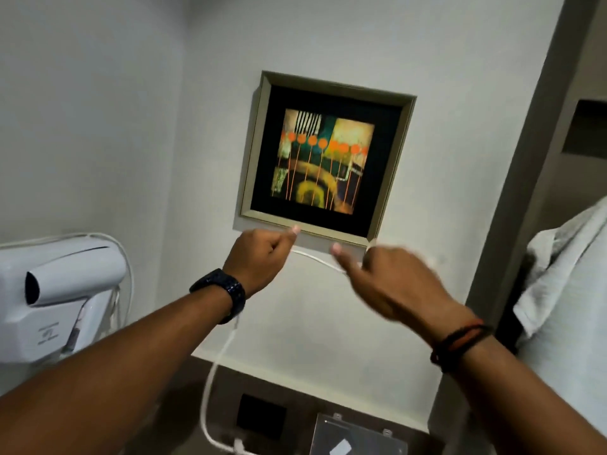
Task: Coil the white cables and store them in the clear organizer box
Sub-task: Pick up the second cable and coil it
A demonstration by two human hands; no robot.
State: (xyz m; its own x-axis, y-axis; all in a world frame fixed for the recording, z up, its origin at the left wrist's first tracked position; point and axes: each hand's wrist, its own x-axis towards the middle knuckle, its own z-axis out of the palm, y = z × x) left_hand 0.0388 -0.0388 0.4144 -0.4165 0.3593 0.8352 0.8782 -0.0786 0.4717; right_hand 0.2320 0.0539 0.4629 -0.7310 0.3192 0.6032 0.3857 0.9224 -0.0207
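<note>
my left hand (262, 257) is closed in a loose fist, pinching the white cable (315, 259) between thumb and fingers; my right hand (387, 284) is blurred, index finger out, and the cable reaches it, though i cannot tell how firmly it grips. a short span of cable runs between the two hands; the rest drops from under my left wrist and trails down to a plug end lying well below. the clear organizer box (358, 435) sits below my right forearm, lid apparently down. judgement: i am drawing out the first loop. best to keep the span lightly taut, lay even loops into the left fist, and let the tail feed freely. room: the picture frame (328, 159) hangs just above both hands, the hair dryer (62, 290) is off to the left, and a towel (565, 274) is to the right, so loops should swing low and toward me.
</note>
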